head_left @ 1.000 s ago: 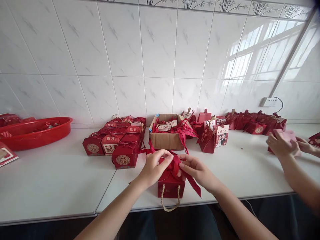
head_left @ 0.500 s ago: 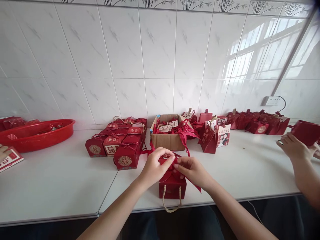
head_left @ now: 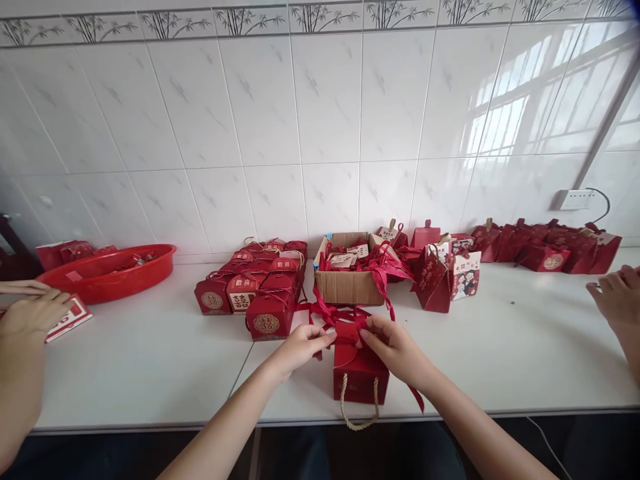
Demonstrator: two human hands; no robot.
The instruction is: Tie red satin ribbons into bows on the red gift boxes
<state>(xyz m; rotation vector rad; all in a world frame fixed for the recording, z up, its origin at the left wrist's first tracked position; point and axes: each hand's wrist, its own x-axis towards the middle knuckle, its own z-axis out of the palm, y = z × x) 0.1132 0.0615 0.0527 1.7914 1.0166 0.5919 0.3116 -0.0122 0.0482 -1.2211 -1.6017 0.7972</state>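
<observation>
A small red gift box (head_left: 361,380) with a beige rope handle stands at the front edge of the white counter (head_left: 150,360). A red ribbon (head_left: 345,319) lies looped over its top. My left hand (head_left: 300,345) pinches the ribbon at the box's upper left. At the upper right, my right hand (head_left: 395,345) pinches the ribbon too. A ribbon tail hangs down the box's right side below my right wrist.
Behind stand a cluster of closed red boxes (head_left: 255,287), a cardboard carton of ribbons and tags (head_left: 350,283), red paper bags (head_left: 447,277) and a row of boxes (head_left: 545,248) at the wall. A red basin (head_left: 110,272) sits left. Other people's hands show at left (head_left: 30,313) and right (head_left: 617,297).
The view has shifted, so a person's hands now show at the left. My hands have drawn apart slightly on the ribbon. The person at the right no longer holds a red box.
</observation>
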